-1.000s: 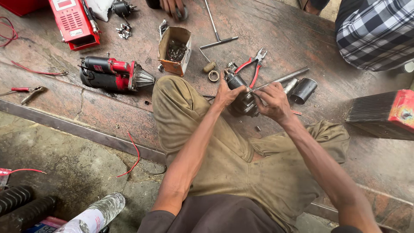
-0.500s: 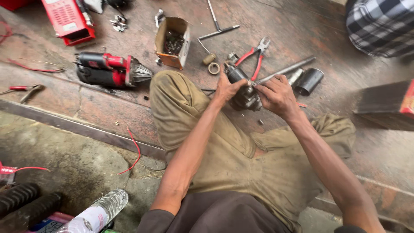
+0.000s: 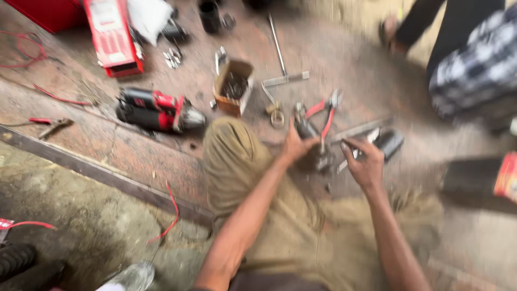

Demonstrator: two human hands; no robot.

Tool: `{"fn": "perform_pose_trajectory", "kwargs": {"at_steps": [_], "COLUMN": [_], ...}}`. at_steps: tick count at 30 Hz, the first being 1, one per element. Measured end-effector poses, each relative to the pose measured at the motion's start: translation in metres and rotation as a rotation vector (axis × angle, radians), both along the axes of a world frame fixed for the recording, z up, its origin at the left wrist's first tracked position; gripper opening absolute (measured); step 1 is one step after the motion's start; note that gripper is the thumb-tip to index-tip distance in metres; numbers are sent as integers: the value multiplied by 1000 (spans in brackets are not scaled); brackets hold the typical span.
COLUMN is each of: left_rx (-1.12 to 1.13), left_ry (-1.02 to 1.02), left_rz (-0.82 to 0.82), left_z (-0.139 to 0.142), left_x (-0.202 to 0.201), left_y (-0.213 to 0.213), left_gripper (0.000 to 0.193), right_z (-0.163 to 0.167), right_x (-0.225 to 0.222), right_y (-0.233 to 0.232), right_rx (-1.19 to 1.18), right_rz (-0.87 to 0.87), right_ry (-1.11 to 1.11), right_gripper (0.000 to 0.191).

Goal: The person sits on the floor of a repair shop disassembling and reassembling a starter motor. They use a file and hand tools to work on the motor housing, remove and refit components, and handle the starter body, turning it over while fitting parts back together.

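Note:
My left hand [image 3: 295, 145] grips a dark metal motor part [image 3: 307, 129] that rests on the ground just past my knee [image 3: 231, 156]. Apart from that part, my right hand [image 3: 366, 164] hovers to its right with curled fingers, beside a thin metal rod [image 3: 358, 131] and a dark cylinder [image 3: 389, 143]. The blur hides whether it pinches anything. Red-handled pliers [image 3: 327, 116] lie just behind the part.
A small cardboard box of metal bits [image 3: 232, 86], a red and black motor [image 3: 156, 110], a red device [image 3: 113, 37], a T-shaped metal tool [image 3: 280, 54] and a ring [image 3: 277, 117] lie around. Another person in checked cloth [image 3: 474, 64] sits at the top right. A black box [image 3: 479, 180] stands on the right.
My right hand has come off the metal part and moved right, toward the rod and cylinder. My left hand stays on the part. The view has swung and blurred.

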State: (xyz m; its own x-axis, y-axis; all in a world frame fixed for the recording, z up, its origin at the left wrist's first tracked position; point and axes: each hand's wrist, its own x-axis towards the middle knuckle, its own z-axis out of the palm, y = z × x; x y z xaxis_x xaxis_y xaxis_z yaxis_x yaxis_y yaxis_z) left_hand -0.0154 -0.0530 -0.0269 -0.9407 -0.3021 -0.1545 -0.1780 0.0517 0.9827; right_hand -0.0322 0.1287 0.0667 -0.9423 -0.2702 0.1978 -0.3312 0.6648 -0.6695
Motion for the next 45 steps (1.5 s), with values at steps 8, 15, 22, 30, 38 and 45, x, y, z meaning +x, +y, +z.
{"fn": "perform_pose_trajectory", "kwargs": {"at_steps": [8,15,22,30,38,45], "left_rx": [275,260,213,249,245,280], "left_ry": [17,-61,-46,-70,-75,-64], "left_rz": [-32,-51,-98,-108,-97,-90], "left_z": [20,28,33,38,37,37], "left_x": [6,11,13,14,14,12], "left_y": [-12,-22,-37,-49,-49,-44], "left_gripper": [123,140,145,143,138,125], "right_z": [23,47,93,139,148,153], "right_x": [-67,-137,-179,-204,-207,-111], "right_y": [-101,-249,-392,-482,-442,-212], "right_rx": [-143,52,-94,-436,-328,59], "right_rz": [210,639,612,246,470,510], "right_ry": [-136,-98,-412,-780,-775,-344], "right_gripper": [23,27,38,68,63,46]}}
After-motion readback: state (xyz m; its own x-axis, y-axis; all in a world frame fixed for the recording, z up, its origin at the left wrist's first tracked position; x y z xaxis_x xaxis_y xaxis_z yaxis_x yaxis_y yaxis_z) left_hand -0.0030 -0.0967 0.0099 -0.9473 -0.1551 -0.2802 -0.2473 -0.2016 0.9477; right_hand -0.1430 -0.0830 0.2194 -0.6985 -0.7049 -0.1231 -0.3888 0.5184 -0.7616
